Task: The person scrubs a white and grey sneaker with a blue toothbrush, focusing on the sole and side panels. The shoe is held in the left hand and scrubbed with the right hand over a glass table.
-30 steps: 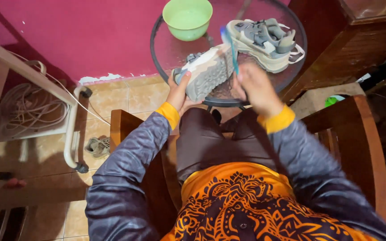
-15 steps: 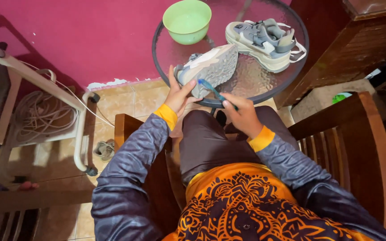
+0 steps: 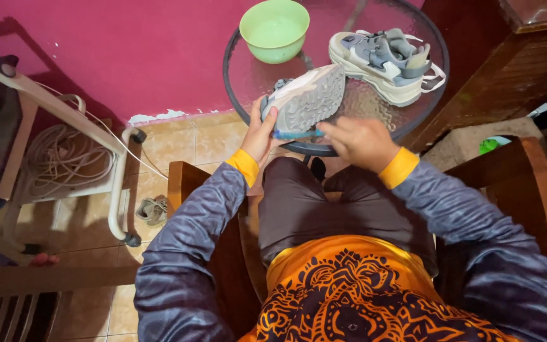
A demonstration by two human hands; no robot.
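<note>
Grey sneaker (image 3: 308, 98): tilted sole-up at the near rim of the round glass table (image 3: 248, 76), clasped by the left hand (image 3: 262, 130), fingers curled narrowly around its heel. Blue brush (image 3: 295, 134): gripped in the closed right hand (image 3: 359, 140), laid against the sole's edge.

A pale green plastic bowl (image 3: 275, 30) sits top centre on the round glass table (image 3: 248, 76); a coiled beige cord (image 3: 64, 158) lies at left
</note>
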